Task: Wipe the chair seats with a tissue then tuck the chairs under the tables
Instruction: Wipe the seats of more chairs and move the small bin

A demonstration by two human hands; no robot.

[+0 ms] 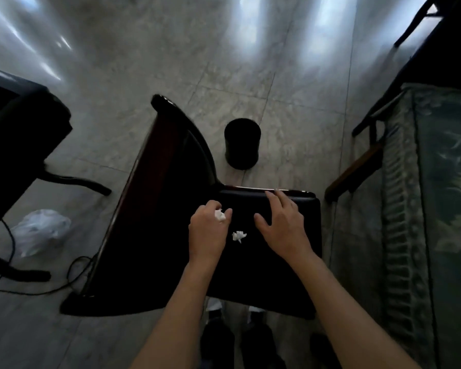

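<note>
Head view looks steeply down, close over the chair seat.

Both your bare forearms reached forward and down, side by side. Your left hand was curled, fingertips pinched closed around a small white tissue wad, knuckles up. Your right hand was flat, palm down, fingers spread and extended forward, thumb angled out toward your left hand. Hands near, not touching.

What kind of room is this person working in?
Probably a dining room or restaurant, though I can't be sure: dark wooden chairs stand on a polished stone-tile floor, a table with a patterned green cloth sits at the right, and a small black bin stands nearby.
</note>
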